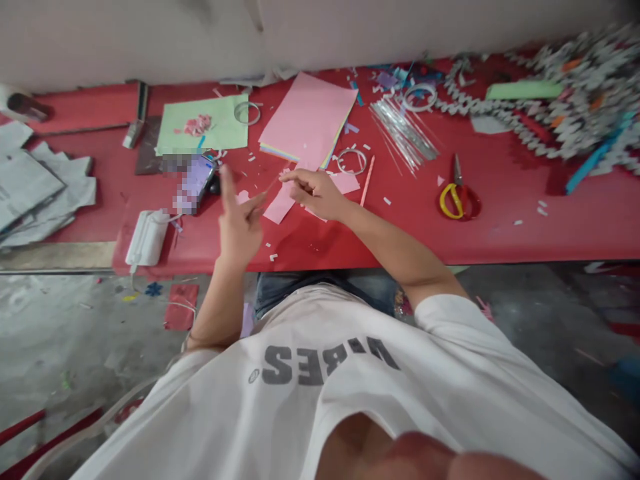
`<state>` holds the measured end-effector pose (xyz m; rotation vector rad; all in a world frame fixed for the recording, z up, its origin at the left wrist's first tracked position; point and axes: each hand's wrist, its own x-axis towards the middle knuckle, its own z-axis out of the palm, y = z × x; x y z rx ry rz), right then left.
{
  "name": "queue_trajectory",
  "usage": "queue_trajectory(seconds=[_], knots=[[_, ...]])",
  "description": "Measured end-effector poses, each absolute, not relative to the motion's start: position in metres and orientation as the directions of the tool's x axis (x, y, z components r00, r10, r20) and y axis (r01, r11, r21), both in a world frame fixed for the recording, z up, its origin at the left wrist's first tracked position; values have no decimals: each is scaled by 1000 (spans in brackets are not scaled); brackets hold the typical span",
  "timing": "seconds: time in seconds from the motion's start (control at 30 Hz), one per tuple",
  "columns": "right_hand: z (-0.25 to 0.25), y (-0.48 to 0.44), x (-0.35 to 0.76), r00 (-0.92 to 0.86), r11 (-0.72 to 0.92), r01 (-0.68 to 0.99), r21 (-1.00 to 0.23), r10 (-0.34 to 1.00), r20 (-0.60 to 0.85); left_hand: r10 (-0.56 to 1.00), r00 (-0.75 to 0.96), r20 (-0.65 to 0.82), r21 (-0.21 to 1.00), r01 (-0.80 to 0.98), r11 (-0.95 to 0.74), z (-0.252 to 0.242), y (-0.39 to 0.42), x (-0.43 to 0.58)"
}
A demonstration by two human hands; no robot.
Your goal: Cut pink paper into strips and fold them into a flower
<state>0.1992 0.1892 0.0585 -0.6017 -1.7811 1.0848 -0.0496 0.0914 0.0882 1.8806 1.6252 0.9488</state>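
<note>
My left hand (pixel 240 227) is raised over the table's front part, slightly blurred. One finger points up while the thumb and other fingers pinch together. Facing it, my right hand (pixel 316 193) is closed in a pinch, with its index finger bent toward the left. A faint thin strand (pixel 273 185) spans the gap between the two sets of fingertips; its material is unclear. Below the hands lie cut pink paper pieces (pixel 280 205). Behind them rests a stack of coloured paper (pixel 310 113), pink on top. A pink pencil-like stick (pixel 368 180) lies right of my right hand.
Scissors (pixel 458 193) and a bundle of shiny wires (pixel 405 133) lie to the right. Tape rolls (pixel 352 161) sit around the paper. On the left are a phone (pixel 197 183), a white power bank (pixel 147 238) and green paper (pixel 225 123). Grey garlands (pixel 585 100) crowd the far right.
</note>
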Motion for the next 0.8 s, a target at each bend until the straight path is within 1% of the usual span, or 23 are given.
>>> queue_trajectory(seconds=[0.03, 0.1, 0.17, 0.2, 0.23, 0.27, 0.3, 0.33, 0.37, 0.4, 0.43, 0.47, 0.5, 0.53, 0.57, 0.63, 0.7, 0.73, 0.8], knots=[[63, 189, 198, -397, 440, -101, -892, 805, 442, 958, 113, 264, 744, 608, -277, 97, 111, -27], [68, 195, 199, -255, 356, -146, -923, 888, 383, 904, 243, 353, 719, 548, -428, 113, 150, 12], [68, 213, 210, -104, 305, -130, -944, 942, 319, 861, 364, 355, 695, 514, -504, 122, 186, 40], [67, 224, 220, -46, 288, -94, -953, 955, 294, 846, 418, 331, 716, 472, -514, 123, 201, 50], [65, 237, 233, 2, 279, -41, -959, 960, 279, 843, 442, 307, 773, 401, -492, 121, 214, 57], [63, 249, 250, 61, 272, 32, -962, 960, 273, 855, 424, 298, 826, 335, -454, 117, 224, 61], [60, 261, 270, 114, 271, 144, -952, 951, 288, 865, 400, 302, 857, 284, -431, 110, 231, 62], [57, 271, 292, 170, 280, 317, -906, 923, 345, 873, 367, 321, 869, 251, -425, 101, 235, 61], [55, 278, 316, 178, 268, 519, -812, 895, 409, 877, 327, 351, 869, 235, -435, 91, 237, 58], [53, 283, 340, 188, 196, 689, -698, 882, 433, 880, 290, 376, 866, 227, -445, 80, 237, 54], [52, 285, 362, 189, 104, 793, -600, 895, 405, 888, 260, 379, 873, 217, -436, 70, 236, 49], [51, 286, 383, 164, 35, 854, -520, 928, 333, 905, 250, 344, 895, 203, -396, 60, 234, 44], [51, 285, 400, 155, -22, 885, -465, 955, 251, 923, 243, 299, 919, 189, -347, 52, 234, 40], [50, 284, 415, 156, -64, 901, -429, 970, 184, 933, 240, 267, 935, 171, -312, 46, 235, 36], [50, 283, 425, 195, -114, 905, -411, 967, 162, 943, 214, 254, 947, 142, -288, 41, 236, 33], [50, 284, 437, 316, -204, 888, -411, 921, 226, 960, 135, 244, 963, 86, -256, 38, 242, 31], [51, 288, 436, 456, -255, 844, -472, 803, 383, 970, 78, 229, 972, 34, -232, 38, 248, 32], [51, 291, 430, 499, -241, 826, -509, 734, 461, 973, 75, 218, 976, 9, -219, 38, 249, 34], [53, 293, 410, 498, -127, 822, -556, 634, 592, 977, 101, 189, 982, -44, -186, 38, 248, 38]])
